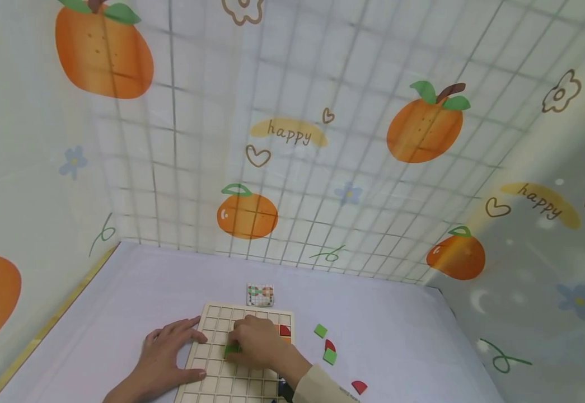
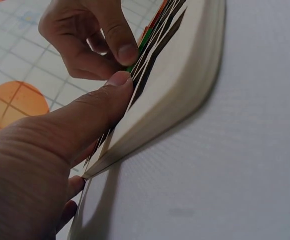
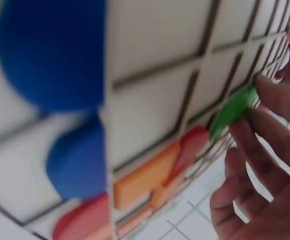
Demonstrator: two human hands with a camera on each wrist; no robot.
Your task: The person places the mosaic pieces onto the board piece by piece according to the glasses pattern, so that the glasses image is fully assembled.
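A wooden grid board lies on the white tabletop. My left hand lies flat on the board's left edge with its fingers straight; in the left wrist view its thumb presses on the board's rim. My right hand is curled over the middle of the board and pinches a green tile against the grid. The right wrist view shows that green tile held on edge between the fingertips. A red tile sits in a cell at the board's right side.
A small pattern card lies just beyond the board. Loose green tiles and red tiles lie right of the board. Blue pieces and orange pieces fill cells near the right wrist. Printed fabric walls enclose the table.
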